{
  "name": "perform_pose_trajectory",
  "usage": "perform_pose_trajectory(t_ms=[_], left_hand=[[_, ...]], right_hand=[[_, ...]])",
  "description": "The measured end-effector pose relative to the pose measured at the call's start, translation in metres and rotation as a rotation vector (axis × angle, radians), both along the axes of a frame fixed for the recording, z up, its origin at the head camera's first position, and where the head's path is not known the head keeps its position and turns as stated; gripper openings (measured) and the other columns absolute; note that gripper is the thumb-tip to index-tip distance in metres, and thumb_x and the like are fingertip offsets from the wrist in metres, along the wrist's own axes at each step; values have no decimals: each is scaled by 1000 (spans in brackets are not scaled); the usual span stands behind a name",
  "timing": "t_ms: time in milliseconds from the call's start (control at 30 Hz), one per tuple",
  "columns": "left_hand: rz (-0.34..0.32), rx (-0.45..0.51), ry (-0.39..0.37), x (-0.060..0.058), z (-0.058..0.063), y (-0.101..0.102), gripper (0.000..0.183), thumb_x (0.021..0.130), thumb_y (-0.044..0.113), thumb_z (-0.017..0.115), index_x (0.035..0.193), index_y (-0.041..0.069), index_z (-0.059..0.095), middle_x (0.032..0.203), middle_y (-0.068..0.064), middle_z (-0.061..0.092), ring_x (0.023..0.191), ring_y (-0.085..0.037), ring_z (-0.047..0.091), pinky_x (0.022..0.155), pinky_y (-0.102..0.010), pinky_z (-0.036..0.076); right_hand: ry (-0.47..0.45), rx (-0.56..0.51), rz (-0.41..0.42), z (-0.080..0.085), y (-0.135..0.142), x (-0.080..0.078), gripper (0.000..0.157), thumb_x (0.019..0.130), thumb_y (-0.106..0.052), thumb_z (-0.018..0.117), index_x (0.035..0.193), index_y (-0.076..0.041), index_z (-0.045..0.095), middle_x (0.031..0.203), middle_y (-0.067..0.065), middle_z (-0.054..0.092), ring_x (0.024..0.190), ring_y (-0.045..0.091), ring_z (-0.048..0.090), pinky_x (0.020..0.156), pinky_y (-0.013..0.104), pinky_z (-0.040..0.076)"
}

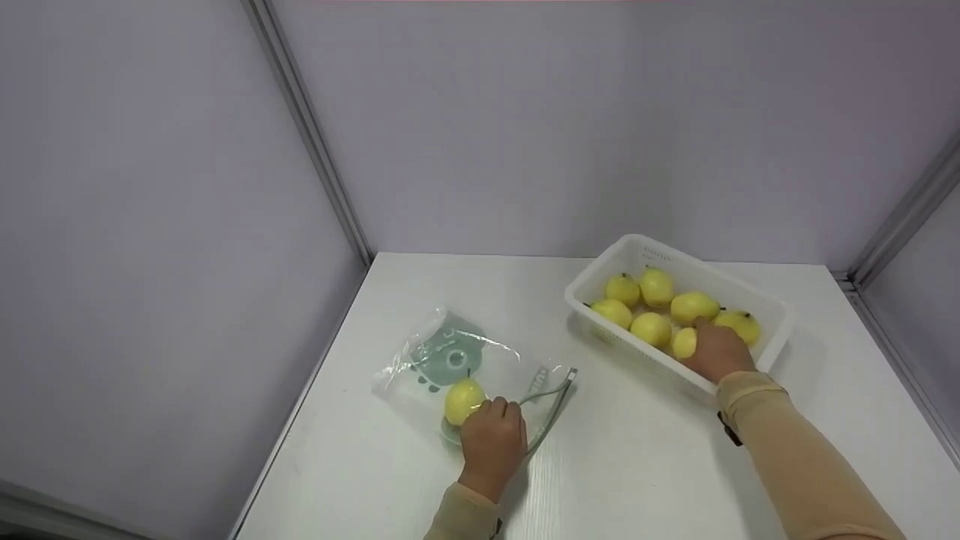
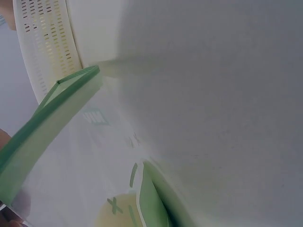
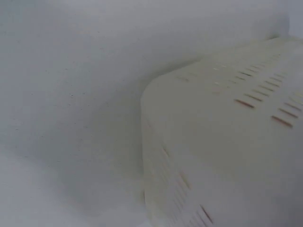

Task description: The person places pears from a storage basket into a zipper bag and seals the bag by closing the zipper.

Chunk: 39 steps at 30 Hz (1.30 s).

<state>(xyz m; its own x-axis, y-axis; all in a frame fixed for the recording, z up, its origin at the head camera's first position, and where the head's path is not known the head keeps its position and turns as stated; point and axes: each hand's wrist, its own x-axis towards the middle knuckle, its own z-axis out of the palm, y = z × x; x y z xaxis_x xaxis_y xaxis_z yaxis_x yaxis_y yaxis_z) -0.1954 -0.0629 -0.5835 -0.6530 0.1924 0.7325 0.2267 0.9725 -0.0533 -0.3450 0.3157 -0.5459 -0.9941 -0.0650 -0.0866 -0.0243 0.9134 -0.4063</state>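
Observation:
A clear plastic zip bag (image 1: 499,367) with a green print lies on the table, one yellow pear (image 1: 463,401) inside it. My left hand (image 1: 495,439) grips the bag at its near edge, just right of that pear. In the left wrist view the bag's green opening edge (image 2: 52,106) is lifted, and only bits of fingers show at the left border. Over at the right, my right hand (image 1: 721,351) reaches into a white plastic basket (image 1: 637,349) and holds a pear (image 1: 684,343) near its front wall. The right wrist view hides the hand behind the basket wall (image 3: 213,123).
Several more yellow pears (image 1: 651,328) lie in the basket. The white table (image 1: 615,465) is bounded by a grey back wall (image 1: 525,135) and side walls with metal corner strips.

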Motion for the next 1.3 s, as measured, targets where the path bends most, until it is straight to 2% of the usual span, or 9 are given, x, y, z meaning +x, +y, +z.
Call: perform_pose_trajectory(t_ms=[33, 167, 300, 433, 567, 733, 933, 1133, 1300], left_hand=[[0, -2, -3, 0, 0, 0, 9, 78, 16, 68, 70, 13, 67, 64, 1, 58, 53, -12, 52, 44, -27, 42], [-3, -7, -1, -1, 1, 0, 10, 79, 16, 66, 70, 13, 67, 64, 1, 58, 53, -12, 53, 44, -27, 42], [-20, 2, 13, -2, 2, 0, 10, 78, 15, 65, 68, 12, 66, 63, 1, 57, 52, -13, 52, 43, -28, 41], [-31, 1, 20, -2, 2, -1, 10, 78, 15, 65, 68, 12, 66, 62, 0, 58, 54, -14, 53, 45, -29, 42], [-21, -13, 3, -1, 2, -1, 10, 80, 17, 65, 71, 12, 68, 66, -1, 61, 60, -17, 55, 50, -32, 42], [-10, -15, -19, -1, 1, 0, 10, 80, 19, 67, 74, 12, 69, 71, -2, 65, 69, -19, 59, 57, -34, 44], [-13, -14, -22, -1, -1, 1, 9, 80, 19, 68, 76, 12, 71, 73, -2, 67, 73, -20, 60, 61, -35, 45], [-16, -19, -10, -1, -2, 1, 8, 78, 19, 70, 75, 13, 71, 73, -2, 67, 76, -20, 60, 63, -36, 45], [-27, -2, 6, -1, 0, 2, 7, 78, 18, 68, 74, 13, 70, 74, -2, 66, 77, -21, 60, 65, -37, 46]], right_hand=[[6, -2, -1, -1, 1, -2, 101, 73, -65, 70, 141, 2, 37, 122, 29, 56, 109, 46, 54, 89, 60, 43], [51, -26, 6, 7, 3, -5, 94, 72, -46, 78, 140, 3, 37, 120, 30, 57, 107, 48, 55, 88, 61, 44], [110, -25, 12, 20, 2, -4, 89, 70, -31, 77, 141, 3, 35, 117, 30, 58, 101, 44, 58, 83, 57, 46], [161, -41, 11, 30, -2, 3, 84, 69, -29, 75, 139, 0, 38, 113, 26, 60, 94, 38, 59, 77, 51, 48], [219, -74, 23, 42, -11, 13, 78, 70, -30, 77, 136, -6, 43, 113, 21, 62, 94, 35, 59, 77, 51, 47], [335, -131, 46, 57, -29, 31, 75, 68, -31, 81, 133, -12, 48, 113, 16, 63, 95, 34, 59, 77, 53, 47], [483, -187, 89, 69, -50, 54, 74, 63, -33, 86, 127, -15, 54, 108, 10, 66, 89, 31, 62, 72, 51, 49], [564, -245, 145, 66, -67, 75, 72, 58, -32, 89, 122, -18, 58, 104, 3, 67, 87, 24, 63, 71, 45, 52], [507, -311, 157, 50, -79, 91, 73, 58, -32, 90, 123, -19, 57, 106, 1, 66, 86, 20, 65, 70, 41, 54]])
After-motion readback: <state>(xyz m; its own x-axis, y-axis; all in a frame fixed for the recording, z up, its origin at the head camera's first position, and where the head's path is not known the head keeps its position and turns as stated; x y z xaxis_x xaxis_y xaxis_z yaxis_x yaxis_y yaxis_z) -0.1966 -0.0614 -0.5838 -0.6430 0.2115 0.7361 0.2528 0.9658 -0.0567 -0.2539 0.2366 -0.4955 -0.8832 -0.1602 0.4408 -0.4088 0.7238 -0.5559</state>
